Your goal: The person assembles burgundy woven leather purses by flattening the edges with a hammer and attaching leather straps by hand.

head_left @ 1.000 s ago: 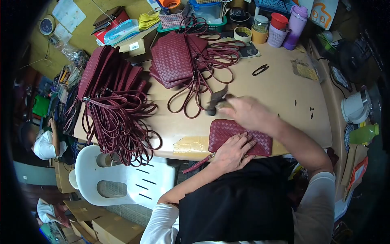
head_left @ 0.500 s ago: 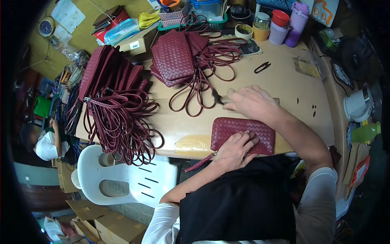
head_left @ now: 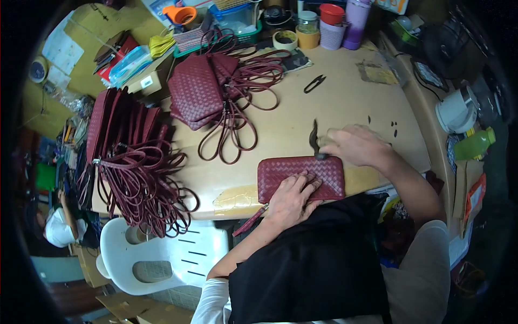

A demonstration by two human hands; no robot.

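Note:
A maroon woven wallet (head_left: 275,175) lies flat at the table's front edge, its strap (head_left: 251,220) hanging off the lower left corner. My left hand (head_left: 294,198) rests on the wallet with fingers spread, pressing its lower middle. Above the wallet's top edge, my right hand (head_left: 350,144) is closed round a hammer whose dark head (head_left: 315,140) shows to the left of the fingers. The lower end of the head is at the wallet's top edge; whether it touches cannot be made out. Most of the handle is hidden by the hand.
Maroon pouches with looped straps (head_left: 199,89) lie at the back left, beside a larger row of them (head_left: 121,124). Small black snips (head_left: 314,83) lie farther back. Cups, tape and a purple bottle (head_left: 356,24) line the back. A white chair (head_left: 162,254) stands front left; a person (head_left: 62,227) is beyond.
The hammer has come into clearer view, its head now upright at the wallet's top edge. The whole view has shifted, while my left hand stays on the wallet.

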